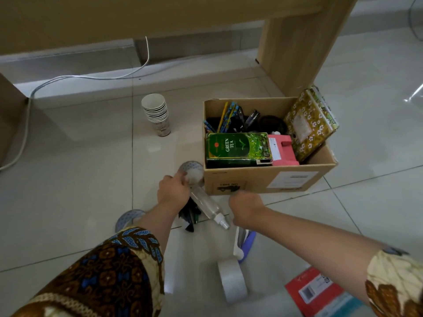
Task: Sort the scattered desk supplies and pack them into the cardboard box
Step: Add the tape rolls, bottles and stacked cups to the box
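- Down on the tiled floor, just in front of the cardboard box (251, 178), a clear spray bottle (207, 205) lies slanted, with its white nozzle toward the person.
- The left hand (172, 191) grasps the bottle's base end, fingers curled round it.
- The right hand (246, 207) hangs just beside the nozzle with its back to the camera. Its fingers are tucked under, so I cannot tell whether it is clenched or holding something.
- Inside the box are a green tea carton (238, 148), a pink case (283, 153), upright pens (229, 117) and a floral notebook (309, 124) leaning at the right wall.
- Outside it are stacked paper cups (158, 113), a tape roll (232, 280) and a red packet (313, 291).
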A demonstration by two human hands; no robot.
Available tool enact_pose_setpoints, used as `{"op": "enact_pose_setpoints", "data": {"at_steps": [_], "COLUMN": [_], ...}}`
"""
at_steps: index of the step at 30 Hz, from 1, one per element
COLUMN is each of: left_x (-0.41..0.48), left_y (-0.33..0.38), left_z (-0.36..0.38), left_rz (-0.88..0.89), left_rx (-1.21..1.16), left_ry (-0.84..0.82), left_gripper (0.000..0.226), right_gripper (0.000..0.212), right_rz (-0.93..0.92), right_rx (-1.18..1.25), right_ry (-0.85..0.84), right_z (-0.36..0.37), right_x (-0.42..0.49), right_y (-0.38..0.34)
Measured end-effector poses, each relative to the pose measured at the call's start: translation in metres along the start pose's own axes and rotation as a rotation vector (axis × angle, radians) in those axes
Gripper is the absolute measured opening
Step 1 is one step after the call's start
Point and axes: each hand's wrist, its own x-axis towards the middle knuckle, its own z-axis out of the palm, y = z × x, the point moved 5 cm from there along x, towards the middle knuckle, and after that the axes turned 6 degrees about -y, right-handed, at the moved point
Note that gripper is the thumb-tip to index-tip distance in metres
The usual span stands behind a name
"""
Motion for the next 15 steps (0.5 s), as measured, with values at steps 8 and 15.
{"op": "enact_pose_setpoints", "data": {"at_steps": [8, 15], "left_x": [0.025, 0.009], "left_y": [-0.005, -0.036], "left_z": [0.011, -0.056], "left_rz": [0.002, 0.168], "left_rx": [0.329, -0.084], "left_ry": [-0.195, 0.427], "left_gripper": [0.060, 0.041], "right_gripper": [0.026, 0.028], "right_rz": [-0.173, -0.388], "right_rx": [0.022, 0.451], "right_ry": [-0.136, -0.100], "right_z": [-0.042, -0.121], "right_x": [-0.011, -0.042], "right_y": [-0.011, -0.007]}}
